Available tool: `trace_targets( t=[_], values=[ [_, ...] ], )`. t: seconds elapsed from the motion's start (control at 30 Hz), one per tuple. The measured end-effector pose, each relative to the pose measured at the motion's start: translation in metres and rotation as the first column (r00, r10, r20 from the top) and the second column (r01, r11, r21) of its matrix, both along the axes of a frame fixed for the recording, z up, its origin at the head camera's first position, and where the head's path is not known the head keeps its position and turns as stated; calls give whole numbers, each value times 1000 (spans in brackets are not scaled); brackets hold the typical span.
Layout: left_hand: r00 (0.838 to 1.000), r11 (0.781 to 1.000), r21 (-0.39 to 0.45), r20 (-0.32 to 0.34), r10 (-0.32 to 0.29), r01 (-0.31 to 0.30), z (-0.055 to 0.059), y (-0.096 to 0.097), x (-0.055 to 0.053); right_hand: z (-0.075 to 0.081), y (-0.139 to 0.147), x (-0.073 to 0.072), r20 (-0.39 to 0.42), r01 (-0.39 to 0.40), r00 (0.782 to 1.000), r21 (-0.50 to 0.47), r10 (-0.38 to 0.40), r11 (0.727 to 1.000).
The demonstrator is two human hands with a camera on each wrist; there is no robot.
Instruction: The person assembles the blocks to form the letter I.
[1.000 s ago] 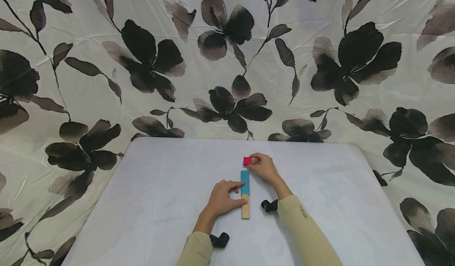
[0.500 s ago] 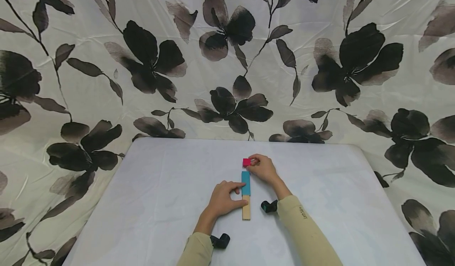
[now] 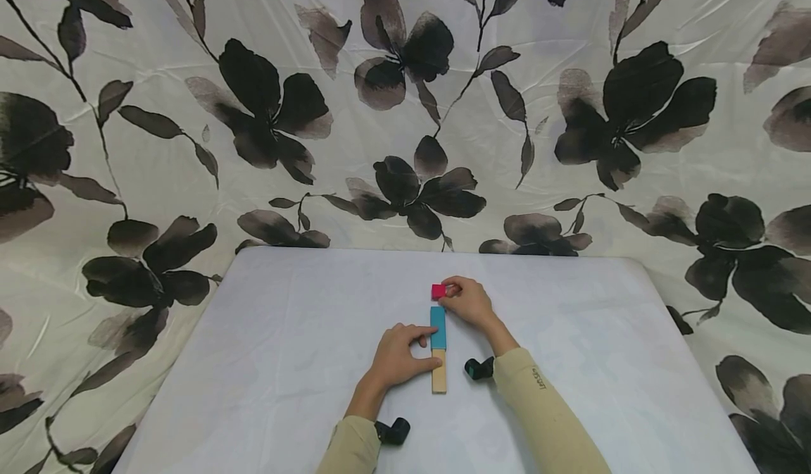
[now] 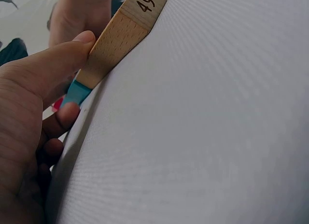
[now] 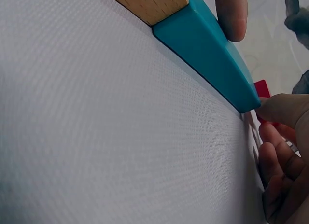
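On the white table a blue block [image 3: 438,317] and a plain wooden block [image 3: 439,382] lie end to end in one line. My left hand [image 3: 394,356] touches both from the left, index finger on the blue block and thumb on the wooden one, both fairly straight. Beyond the blue block's far end, my right hand [image 3: 470,301] pinches a small red block [image 3: 438,291] between thumb and fingers, a narrow gap apart from the blue one. In the left wrist view the wooden block [image 4: 116,43] carries the printed number 49 on its end. The red block [image 5: 262,89] is partly hidden in the right wrist view.
The white tabletop [image 3: 285,333] spreads around the blocks. Behind it hangs a light cloth [image 3: 507,143] with dark flowers. A small black camera sits at each wrist, the left one [image 3: 394,432] and the right one [image 3: 479,368].
The red block in my right hand has come slightly nearer to the blue block's far end. My left hand and the two lined-up blocks have stayed put.
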State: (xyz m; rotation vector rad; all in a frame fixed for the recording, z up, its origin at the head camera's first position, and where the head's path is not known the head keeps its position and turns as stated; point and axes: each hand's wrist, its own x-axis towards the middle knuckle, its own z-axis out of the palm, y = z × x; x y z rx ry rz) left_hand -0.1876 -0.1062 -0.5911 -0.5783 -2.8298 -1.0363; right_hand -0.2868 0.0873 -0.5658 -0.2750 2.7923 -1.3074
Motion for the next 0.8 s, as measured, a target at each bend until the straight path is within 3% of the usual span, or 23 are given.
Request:
trace_targets(
  t=[0.2,0.47,0.8],
  values=[
    [1000,1000,9,0,-5,5,1,1,-1,0,2,0,-3,1,1000,12,-1,1000],
    [1000,1000,12,8,0,-1,-1,1,5,-6,2,4,-5,-11,1000,29,11,1000],
    [1000,1000,14,-14,4,-4,-3,4,1,-5,4,0,-18,-9,1000,48,10,999]
  ],
)
